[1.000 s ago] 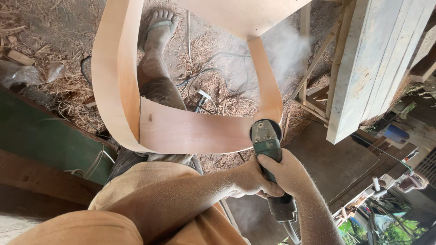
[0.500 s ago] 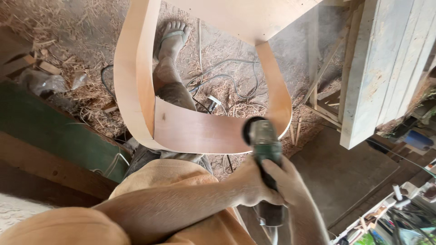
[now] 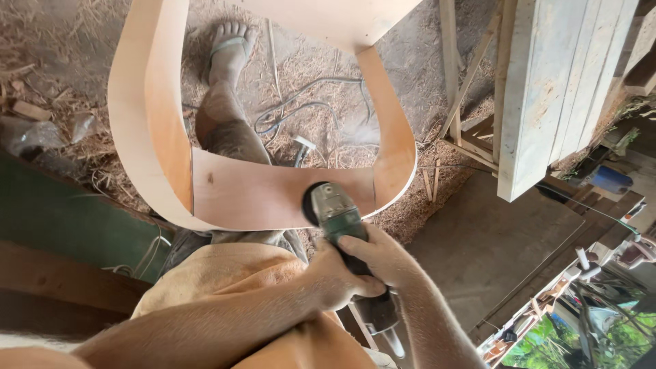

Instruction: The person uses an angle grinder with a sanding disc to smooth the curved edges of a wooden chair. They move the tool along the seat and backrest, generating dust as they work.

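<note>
A green angle grinder (image 3: 336, 213) rests its disc on the lower edge of the front rail of a pale, curved wooden chair frame (image 3: 253, 195). My left hand (image 3: 330, 279) wraps the grinder's body from the left. My right hand (image 3: 384, 256) grips it from the right, just behind the head. My sandalled foot (image 3: 229, 42) and leg show through the frame's opening, on the sawdust-covered ground. A little dust hangs by the frame's right corner.
Pale upright planks (image 3: 553, 89) stand at the right, close to the frame. Cables (image 3: 307, 102) lie on the ground inside the frame. A green board (image 3: 61, 219) runs along the left, and a dark flat panel (image 3: 492, 253) lies at the lower right.
The grinder has slid left along the front rail, away from the right corner. The dust cloud at that corner has thinned. The view has shifted slightly.
</note>
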